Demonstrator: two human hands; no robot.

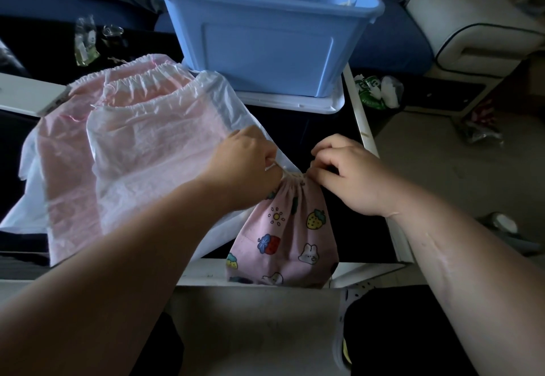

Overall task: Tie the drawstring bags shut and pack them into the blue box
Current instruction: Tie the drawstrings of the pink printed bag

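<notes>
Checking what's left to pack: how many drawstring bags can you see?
4. One printed pink bag between the left hand and right hand; three sheer bags overlap at left. The stack or the blue box may hide more.

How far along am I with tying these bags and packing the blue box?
Done: the printed pink bag is gathered at its mouth. In hand: the left hand pulls its cord, the right hand pinches the neck. Left: the pale bags beside it look untied; little shows inside the blue box.
</notes>
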